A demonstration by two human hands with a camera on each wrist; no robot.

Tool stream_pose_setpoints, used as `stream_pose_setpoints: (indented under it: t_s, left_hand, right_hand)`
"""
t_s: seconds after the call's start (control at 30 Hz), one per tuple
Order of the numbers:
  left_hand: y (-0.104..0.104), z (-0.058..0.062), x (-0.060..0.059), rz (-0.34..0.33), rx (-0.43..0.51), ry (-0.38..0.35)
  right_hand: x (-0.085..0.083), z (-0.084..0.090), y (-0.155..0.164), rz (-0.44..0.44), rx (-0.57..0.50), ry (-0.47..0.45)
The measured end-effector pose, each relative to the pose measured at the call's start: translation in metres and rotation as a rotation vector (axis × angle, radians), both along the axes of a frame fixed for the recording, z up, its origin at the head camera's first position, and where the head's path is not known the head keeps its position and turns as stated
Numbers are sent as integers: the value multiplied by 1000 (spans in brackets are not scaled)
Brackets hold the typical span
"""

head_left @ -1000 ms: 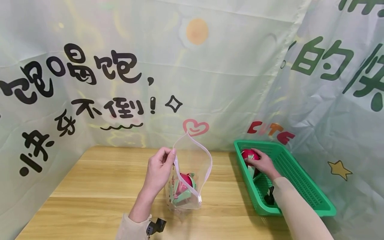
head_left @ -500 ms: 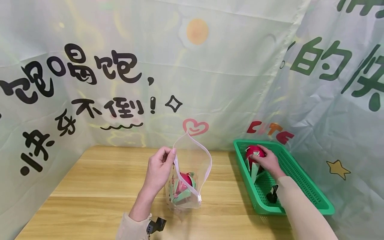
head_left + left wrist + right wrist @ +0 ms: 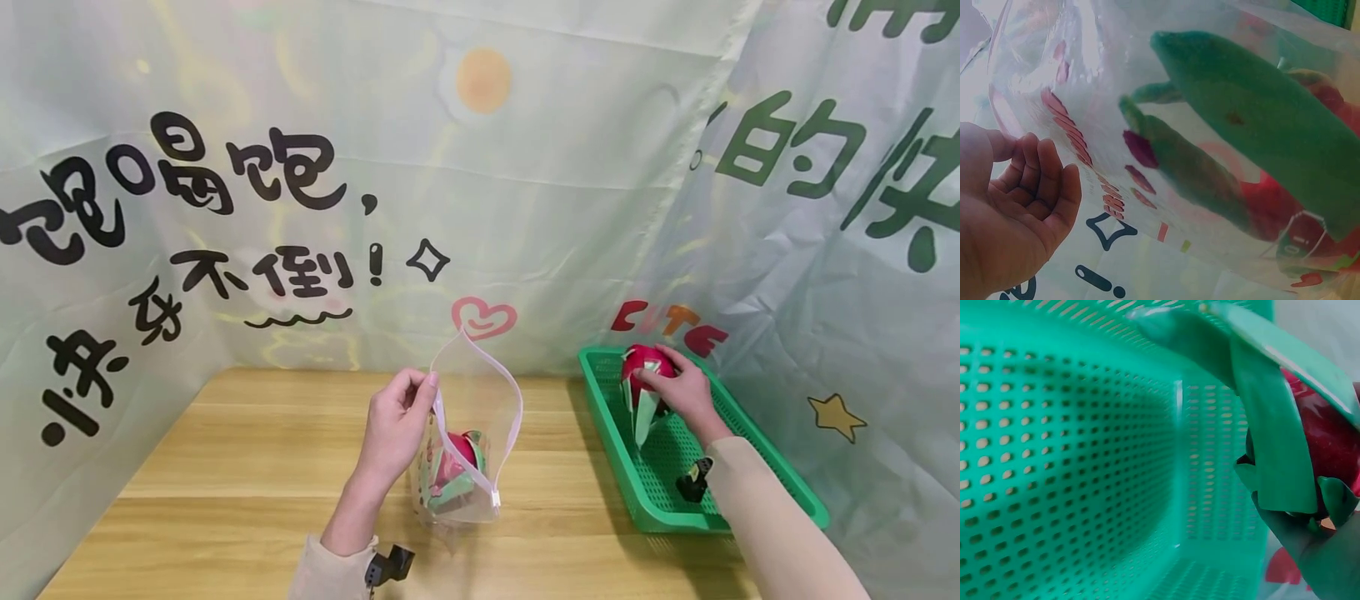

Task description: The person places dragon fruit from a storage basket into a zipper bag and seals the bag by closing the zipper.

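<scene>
**Right hand lifts red-and-green fruit toy above basket**

Rising since the earlier frames, the right hand (image 3: 678, 390) has carried the red ball-shaped toy fruit with long green leaves (image 3: 642, 377) up from the floor of the green perforated plastic basket (image 3: 757, 467) to just above its far end; its fingers curl round the red body while the leaves hang down toward the mesh. From the right wrist, those green leaves (image 3: 1272, 444) lie across the red body with the basket wall (image 3: 1072, 456) behind.

Nearest the camera, the light wooden tabletop (image 3: 225, 500) carries a clear plastic zip pouch with a white zipper rim (image 3: 480, 417), standing upright with its mouth open. The left hand (image 3: 393, 425) pinches the pouch's left rim between thumb and fingertips, unchanged from before. Inside the pouch, at the bottom, sits 1 more red-and-green toy fruit (image 3: 457, 467); the left wrist view shows its green leaves (image 3: 1260, 119) pressed against the clear film.

Farther back hangs a pale green printed cloth backdrop (image 3: 525, 167) with black lettering.
</scene>
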State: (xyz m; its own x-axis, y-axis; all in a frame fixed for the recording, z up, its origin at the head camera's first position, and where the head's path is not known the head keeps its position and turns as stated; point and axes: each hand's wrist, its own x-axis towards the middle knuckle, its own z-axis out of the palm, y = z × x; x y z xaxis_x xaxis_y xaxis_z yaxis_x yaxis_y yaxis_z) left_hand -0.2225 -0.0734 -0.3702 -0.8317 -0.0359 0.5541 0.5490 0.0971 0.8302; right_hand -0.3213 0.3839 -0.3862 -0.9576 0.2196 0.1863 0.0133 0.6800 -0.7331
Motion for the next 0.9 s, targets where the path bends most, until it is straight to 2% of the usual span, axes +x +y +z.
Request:
stream_pose_setpoints:
  t_s: [0.3,0.9]
  left_hand:
    - [0,0,2,-12,8,-11]
    - [2,0,2,-24,11,-8]
  right_hand:
    - [7,21,-18,12,-54,64]
    - [38,58,-68,90,-172,142]
